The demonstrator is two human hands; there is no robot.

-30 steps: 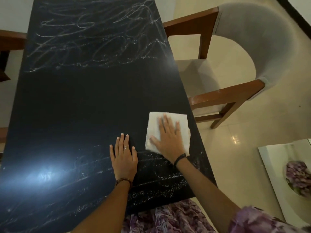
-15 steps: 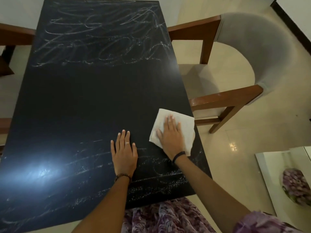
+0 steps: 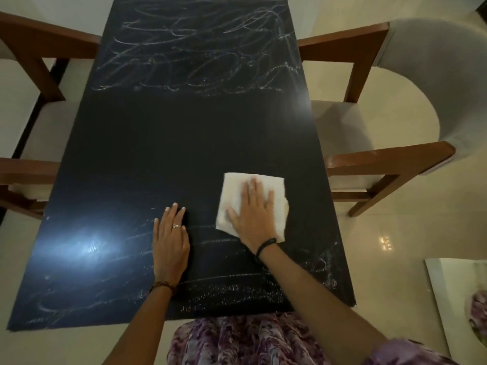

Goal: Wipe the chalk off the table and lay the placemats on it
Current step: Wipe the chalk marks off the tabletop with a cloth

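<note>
Two hands: you have both flat on the black table (image 3: pixel 184 143), fingers straight.
Right hand: your right hand (image 3: pixel 251 216) presses down on the white cloth (image 3: pixel 238 189), fingers spread and not curled round it.
Left hand: your left hand (image 3: pixel 170 242) lies palm-down on bare tabletop just left of the cloth, fingers together, holding nothing (a ring shows on one finger).
Cloth position: one folded cloth, on the near right part of the table, close to the right edge but inside it.
Chalk, far: one wide band of scribbles (image 3: pixel 200 56) runs across the far end from side to side.
Chalk, near: fainter streaks (image 3: pixel 237 288) lie between your hands and the near edge, thickest toward the near right corner.
Open room: the middle band of the table is dark and free of marks, and nothing stands on it ahead of the cloth.
Edges: the right edge runs just beyond the cloth; the near edge lies below your wrists.
Chairs: two, one on each side; the right chair (image 3: pixel 390 159) has its wooden arm close to the table edge level with the cloth, and the left chair (image 3: pixel 29 48) is partly cut off.
Floor: one pale flat panel (image 3: pixel 448 293) lies at the lower right, well apart from the table (what it is, you cannot tell).
Glare: one bright light patch sits on the near left tabletop.
</note>
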